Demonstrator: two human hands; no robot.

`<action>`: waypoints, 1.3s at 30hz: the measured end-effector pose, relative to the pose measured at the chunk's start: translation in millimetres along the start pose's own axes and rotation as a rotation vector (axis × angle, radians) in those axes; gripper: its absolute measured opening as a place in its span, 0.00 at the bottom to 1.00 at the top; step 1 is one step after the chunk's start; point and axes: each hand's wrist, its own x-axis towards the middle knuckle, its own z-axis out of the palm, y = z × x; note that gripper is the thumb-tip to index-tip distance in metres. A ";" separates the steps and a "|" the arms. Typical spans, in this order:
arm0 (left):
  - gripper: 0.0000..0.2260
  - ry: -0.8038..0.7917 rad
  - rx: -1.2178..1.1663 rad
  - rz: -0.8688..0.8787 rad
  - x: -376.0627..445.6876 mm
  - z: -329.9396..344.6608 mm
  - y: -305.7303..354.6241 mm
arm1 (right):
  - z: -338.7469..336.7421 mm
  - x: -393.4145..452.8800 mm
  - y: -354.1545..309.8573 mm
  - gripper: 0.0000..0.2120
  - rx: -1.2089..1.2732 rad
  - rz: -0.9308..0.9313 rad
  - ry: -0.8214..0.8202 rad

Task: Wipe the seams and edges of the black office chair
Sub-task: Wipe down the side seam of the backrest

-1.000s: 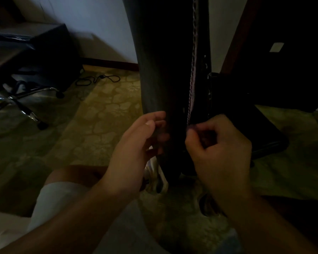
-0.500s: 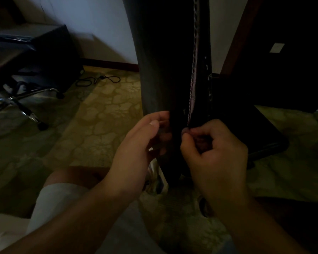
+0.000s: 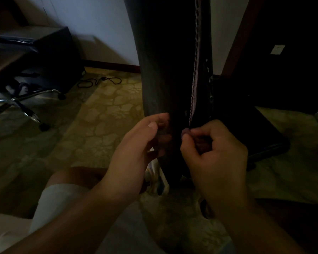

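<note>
The black office chair's backrest stands edge-on right in front of me, and a pale stitched seam runs down its side. Its dark seat juts out to the right. My left hand grips the backrest's lower left edge, fingers curled round it and thumb on the near face. My right hand is curled, with thumb and forefinger pinching at the seam's lower end. It is too dark to tell whether a cloth is in either hand.
A second chair's chrome wheeled base stands at the left beside a dark cabinet. A black cable lies on the patterned carpet. Dark wooden furniture fills the right. A pale patterned item lies below my left wrist.
My right hand has shifted a little to the left, bringing its pinched fingertips onto the seam's lower end. My left hand has barely moved on the backrest edge.
</note>
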 end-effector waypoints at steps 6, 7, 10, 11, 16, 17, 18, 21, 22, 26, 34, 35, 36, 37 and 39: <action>0.16 -0.006 0.018 0.030 3.1 5.6 3.2 | -0.5 1.9 -4.1 0.04 0.017 0.003 -0.013; 0.16 -0.004 0.017 0.030 3.0 5.7 3.4 | -1.0 1.6 -3.2 0.04 0.022 0.012 -0.010; 0.15 0.000 0.034 0.044 3.3 5.2 2.4 | -5.5 6.1 -0.2 0.06 0.078 0.095 0.081; 0.15 -0.003 0.031 0.048 3.0 5.3 2.1 | -5.8 6.9 -1.1 0.07 0.078 0.083 0.076; 0.17 -0.023 0.008 0.038 1.1 6.7 1.6 | -2.0 3.1 -4.8 0.04 0.002 -0.001 0.009; 0.18 -0.028 0.029 0.034 0.5 6.9 1.4 | -3.6 5.4 -3.1 0.05 0.021 0.047 0.042; 0.19 -0.031 0.051 0.028 -0.1 6.6 1.1 | -5.2 7.4 -1.2 0.05 0.045 0.086 0.071; 0.18 -0.005 0.078 0.005 -1.4 4.1 -1.5 | -4.2 5.9 -2.8 0.05 0.038 0.054 0.042; 0.17 0.006 0.077 -0.002 -1.1 3.5 -2.5 | -2.2 3.9 -4.8 0.04 0.016 0.021 0.006; 0.18 -0.003 0.067 0.001 -0.5 4.8 -0.5 | -5.5 7.3 -2.2 0.05 0.026 0.044 0.022; 0.17 0.001 0.048 0.011 0.1 4.1 1.7 | -5.2 7.3 -5.2 0.05 0.017 0.011 0.033; 0.17 -0.003 0.057 0.015 0.1 4.9 2.4 | -6.6 9.1 -4.7 0.06 0.036 0.031 0.053; 0.17 -0.003 0.063 0.020 0.2 4.9 2.8 | -6.6 10.0 -4.9 0.06 0.043 0.033 0.044; 0.17 0.000 0.061 0.023 0.3 4.8 3.3 | -6.1 9.6 -6.1 0.05 0.028 0.013 0.013; 0.17 0.010 0.038 0.030 0.5 4.3 4.4 | -6.1 8.7 -6.2 0.04 -0.013 -0.033 -0.020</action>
